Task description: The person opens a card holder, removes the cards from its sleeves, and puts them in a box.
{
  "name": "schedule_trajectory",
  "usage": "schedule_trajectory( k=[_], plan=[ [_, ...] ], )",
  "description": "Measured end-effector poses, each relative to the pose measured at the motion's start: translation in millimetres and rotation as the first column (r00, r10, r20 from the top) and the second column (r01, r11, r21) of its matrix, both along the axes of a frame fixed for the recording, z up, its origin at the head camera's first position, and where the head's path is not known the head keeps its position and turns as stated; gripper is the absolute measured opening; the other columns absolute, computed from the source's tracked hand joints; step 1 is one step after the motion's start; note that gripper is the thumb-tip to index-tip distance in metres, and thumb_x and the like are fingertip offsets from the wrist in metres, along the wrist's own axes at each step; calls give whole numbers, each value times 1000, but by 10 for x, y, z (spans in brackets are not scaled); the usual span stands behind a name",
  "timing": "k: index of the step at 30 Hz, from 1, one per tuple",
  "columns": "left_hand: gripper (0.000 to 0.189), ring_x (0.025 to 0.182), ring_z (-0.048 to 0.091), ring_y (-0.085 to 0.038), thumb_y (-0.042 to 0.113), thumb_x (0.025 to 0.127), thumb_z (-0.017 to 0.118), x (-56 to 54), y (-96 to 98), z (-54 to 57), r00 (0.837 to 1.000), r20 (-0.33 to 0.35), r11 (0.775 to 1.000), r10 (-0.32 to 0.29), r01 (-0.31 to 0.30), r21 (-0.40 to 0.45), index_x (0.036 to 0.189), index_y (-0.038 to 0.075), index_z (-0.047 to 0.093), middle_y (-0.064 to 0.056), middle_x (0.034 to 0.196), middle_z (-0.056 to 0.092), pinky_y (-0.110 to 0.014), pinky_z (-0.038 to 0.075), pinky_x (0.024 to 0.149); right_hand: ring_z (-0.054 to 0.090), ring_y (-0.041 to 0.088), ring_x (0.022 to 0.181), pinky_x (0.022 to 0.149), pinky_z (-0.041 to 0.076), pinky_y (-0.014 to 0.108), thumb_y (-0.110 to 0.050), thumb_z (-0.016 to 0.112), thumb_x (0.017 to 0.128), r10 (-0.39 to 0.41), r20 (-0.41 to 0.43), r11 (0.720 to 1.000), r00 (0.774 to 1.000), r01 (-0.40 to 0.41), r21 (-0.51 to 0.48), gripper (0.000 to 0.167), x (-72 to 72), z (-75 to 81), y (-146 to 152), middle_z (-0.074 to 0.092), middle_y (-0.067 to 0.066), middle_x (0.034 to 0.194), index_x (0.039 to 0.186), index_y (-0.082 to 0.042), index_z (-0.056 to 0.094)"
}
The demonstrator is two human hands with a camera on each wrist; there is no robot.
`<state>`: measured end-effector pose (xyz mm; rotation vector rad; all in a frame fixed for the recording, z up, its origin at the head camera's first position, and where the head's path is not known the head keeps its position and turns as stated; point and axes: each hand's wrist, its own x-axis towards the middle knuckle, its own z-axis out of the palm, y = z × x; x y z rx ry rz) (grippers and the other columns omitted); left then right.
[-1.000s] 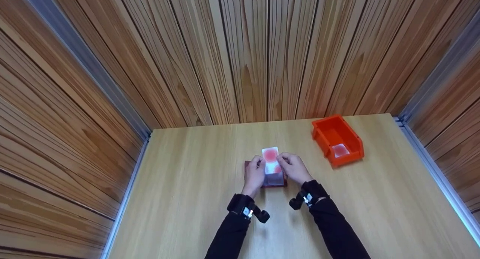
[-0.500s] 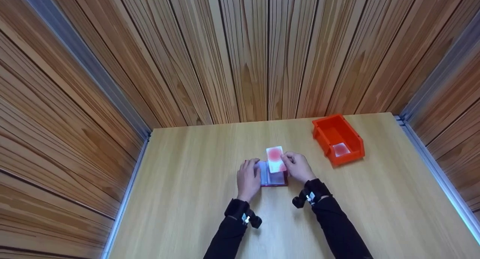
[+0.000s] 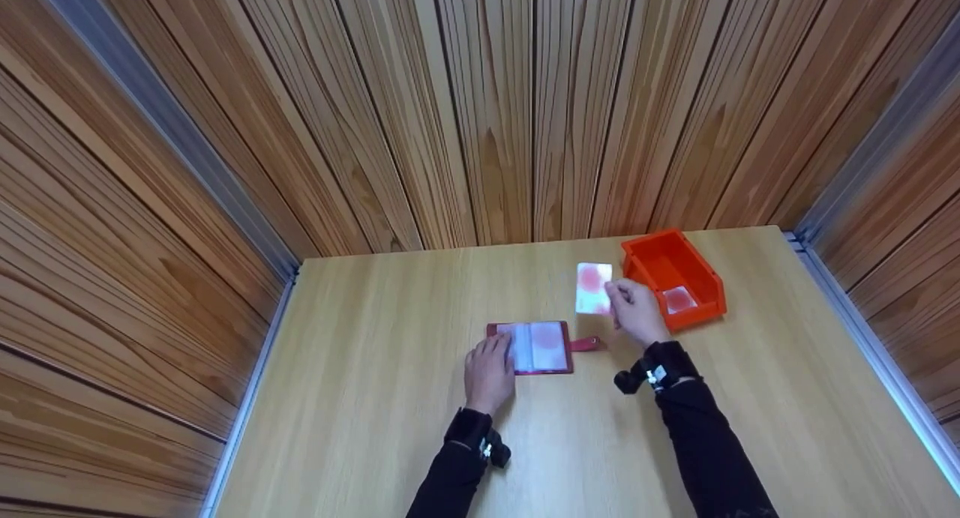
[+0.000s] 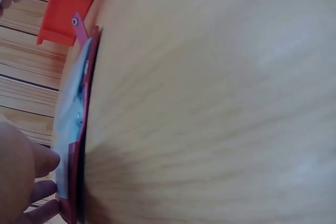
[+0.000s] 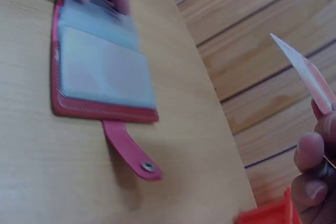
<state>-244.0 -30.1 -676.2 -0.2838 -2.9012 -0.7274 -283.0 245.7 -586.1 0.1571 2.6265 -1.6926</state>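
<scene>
A red card holder (image 3: 547,347) lies open on the table, its clear plastic sleeves showing and its snap strap (image 5: 131,150) sticking out to the right. My left hand (image 3: 489,372) rests on its left side, fingers laid over the sleeves. A card (image 3: 593,287), white with pinkish-red round patches, is pinched by its right edge between the thumb and fingers of my right hand (image 3: 636,308). That hand is raised above the table, close to the left side of the orange bin (image 3: 679,267). Inside the bin, at its front, lies another card (image 3: 679,300) with a reddish patch.
The light wooden table (image 3: 360,398) is bounded by wood-panelled walls (image 3: 510,113) at the back and sides. Metal rails (image 3: 877,368) run along the side edges. The orange bin stands at the back right.
My right hand has carried the card off the card holder, rightward and back toward the bin. The left hand has let go of the card and settled on the holder's left side.
</scene>
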Motion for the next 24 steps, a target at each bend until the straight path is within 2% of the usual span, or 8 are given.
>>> schedule_trajectory(
  k=[4, 9, 13, 18, 24],
  plan=[
    [44, 141, 51, -30, 21, 104, 62, 17, -16, -7, 1000, 15, 998, -1, 2, -60, 146, 12, 59, -8, 150, 59, -50, 41, 115, 58, 16, 60, 58, 51, 24, -31, 49, 111, -65, -37, 998, 997, 65, 20, 35, -25, 55, 249, 54, -1, 69, 109, 1, 63],
    [43, 141, 52, -29, 22, 104, 60, 29, -29, -34, 1000, 4, 996, -18, 18, -83, 146, 12, 60, -8, 150, 59, -50, 42, 114, 58, 7, 60, 59, 53, 22, -30, 42, 112, -166, -12, 986, 986, 166, -11, 41, 4, 147, 644, 59, -5, 70, 119, 6, 60],
    [42, 140, 53, -29, 24, 105, 59, 28, -36, -51, 1000, -10, 996, -24, 23, -88, 145, 12, 61, -8, 149, 60, -50, 42, 115, 59, 5, 58, 58, 52, 21, -31, 40, 112, -234, 0, 971, 972, 234, -39, 44, 51, 190, 913, 61, -10, 69, 116, 8, 60],
    [42, 141, 52, -29, 24, 105, 60, 24, -49, -69, 1000, -9, 996, -30, 29, -88, 145, 13, 61, -7, 150, 60, -50, 41, 115, 60, 5, 55, 55, 50, 21, -30, 41, 112, -312, 18, 948, 950, 313, -53, 42, 77, 212, 1104, 65, -13, 66, 107, 6, 62],
    [42, 142, 51, -29, 25, 104, 60, 18, -34, -86, 999, -8, 996, -32, 31, -87, 145, 14, 61, -6, 150, 60, -50, 41, 115, 61, 8, 63, 63, 49, 20, -36, 41, 111, -385, 106, 920, 917, 390, -32, 43, 77, 221, 1178, 65, -14, 69, 116, 1, 62]
  ],
)
